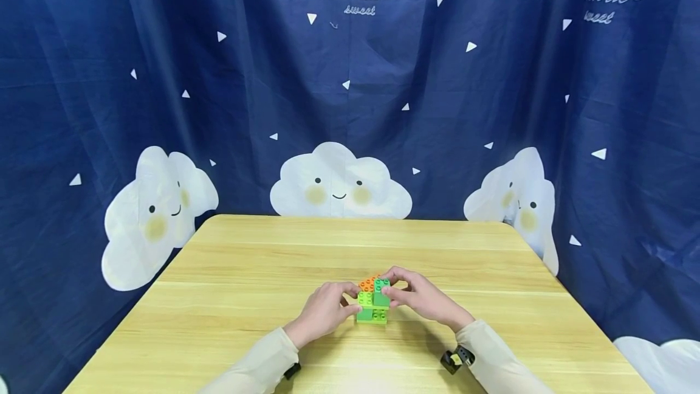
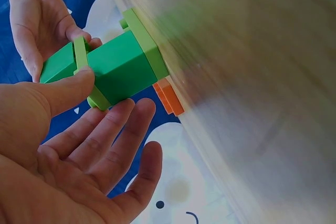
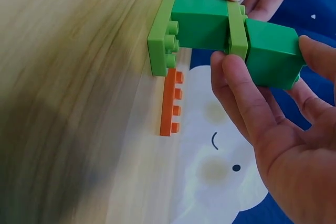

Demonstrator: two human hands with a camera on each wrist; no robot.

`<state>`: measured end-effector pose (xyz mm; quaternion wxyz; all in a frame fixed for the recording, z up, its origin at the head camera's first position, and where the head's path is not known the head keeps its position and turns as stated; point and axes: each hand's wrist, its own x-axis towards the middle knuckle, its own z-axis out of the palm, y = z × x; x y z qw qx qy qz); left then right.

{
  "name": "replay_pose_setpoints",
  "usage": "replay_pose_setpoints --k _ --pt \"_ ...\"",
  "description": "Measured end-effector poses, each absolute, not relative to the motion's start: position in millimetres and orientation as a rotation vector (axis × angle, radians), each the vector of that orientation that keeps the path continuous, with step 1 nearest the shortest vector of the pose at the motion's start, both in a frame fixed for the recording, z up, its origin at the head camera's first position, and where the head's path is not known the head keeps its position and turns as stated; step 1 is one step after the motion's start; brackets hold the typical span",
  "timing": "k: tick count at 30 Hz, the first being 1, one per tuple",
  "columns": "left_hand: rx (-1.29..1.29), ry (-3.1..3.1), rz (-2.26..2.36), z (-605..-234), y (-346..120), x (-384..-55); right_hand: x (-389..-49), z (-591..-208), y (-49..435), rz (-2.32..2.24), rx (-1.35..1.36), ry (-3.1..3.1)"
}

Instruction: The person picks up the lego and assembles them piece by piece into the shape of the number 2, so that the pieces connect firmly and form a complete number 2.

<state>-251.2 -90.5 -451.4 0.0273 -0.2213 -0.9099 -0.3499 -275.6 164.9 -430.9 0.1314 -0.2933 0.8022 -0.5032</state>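
A small tower of toy building bricks stands at the middle of the table. A lime plate (image 3: 159, 40) forms its base and carries a green brick (image 2: 118, 61) on the left half. Over that brick lies a second lime plate (image 1: 365, 299), with another green brick (image 3: 273, 53) on its right half. My left hand (image 1: 325, 312) pinches the upper plate's left side between thumb and fingers. With the thumb at the upper green brick's studded top and fingertips at the plate below, my right hand (image 1: 421, 298) grips that end. An orange plate (image 3: 168, 103) lies flat just behind the tower.
The wooden table (image 1: 229, 278) reaches back to a dark blue curtain (image 1: 350, 108) printed with smiling clouds. Dark straps with small devices (image 1: 458, 358) sit at the wrists, over pale sleeves (image 1: 262, 360).
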Motion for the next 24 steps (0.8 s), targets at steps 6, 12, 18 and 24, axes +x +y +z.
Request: replay_pose_setpoints --k 6,12,18,24 --pt "-0.686 -2.812 -1.084 -451.4 -90.9 -250.6 -273.9 -429.3 164.5 -1.463 -0.857 2.333" --pt "-0.690 -2.811 -1.080 -450.1 -91.0 -250.7 -274.3 -429.8 165.2 -1.454 -0.847 2.347" --pt "-0.696 -2.806 -1.070 -449.1 -90.7 -251.0 -276.4 -429.4 166.0 -1.462 -0.839 2.327" --pt "-0.692 -2.807 -1.080 -448.3 -89.7 -250.1 -276.0 -427.1 166.2 -1.465 -0.827 2.298"
